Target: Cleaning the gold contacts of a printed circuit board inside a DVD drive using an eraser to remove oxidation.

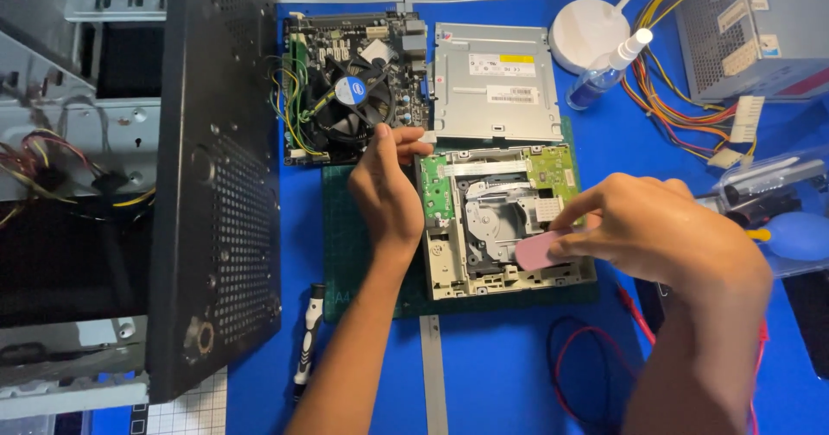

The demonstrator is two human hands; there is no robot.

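Observation:
An opened optical disc drive [484, 202] with bare mechanism and green circuit boards lies on a dark green cutting mat [345, 236]. My left hand [386, 189] rests at the drive's top left corner, fingers pinched at its edge beside the motherboard [345, 81]. Over the drive's right front part, my right hand [648, 228] holds a pink eraser-like block [540, 249] that touches the drive.
The drive's silver metal cover [496, 85] lies behind it. A black perforated computer case panel [220, 185] stands at the left. A spray bottle [604, 72], white lamp base [587, 29], power supply [751, 29] with coloured cables, blue air blower [799, 235], screwdriver [306, 344] and red lead [570, 357] surround the mat.

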